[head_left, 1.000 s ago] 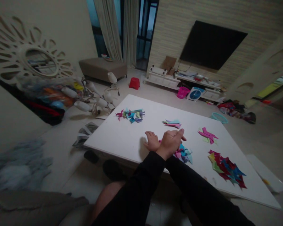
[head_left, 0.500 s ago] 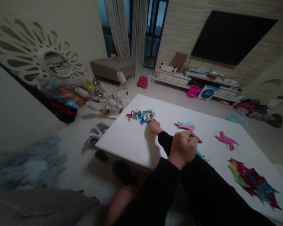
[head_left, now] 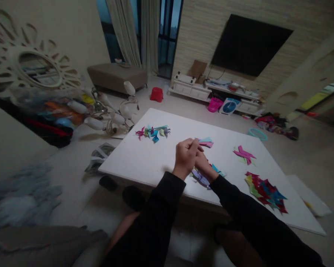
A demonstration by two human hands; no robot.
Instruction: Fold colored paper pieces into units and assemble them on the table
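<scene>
"What's biggest there?"

"The white table [head_left: 141, 163], bearing a red, blue and yellow heap of folded paper [head_left: 265, 193] at the right and a mixed paper heap [head_left: 200, 179], partly hidden, near the front edge."

"And the hands?"

"The left hand [head_left: 184, 157] and right hand [head_left: 203, 163] meet, fingers curled; I can't tell whether they pinch anything."

"Smaller things?"

"A folded-paper cluster [head_left: 155, 133] at far left, crossed pink-and-green pieces [head_left: 244, 154], then fanned paper pieces [head_left: 207, 143] just beyond the hands."
</scene>
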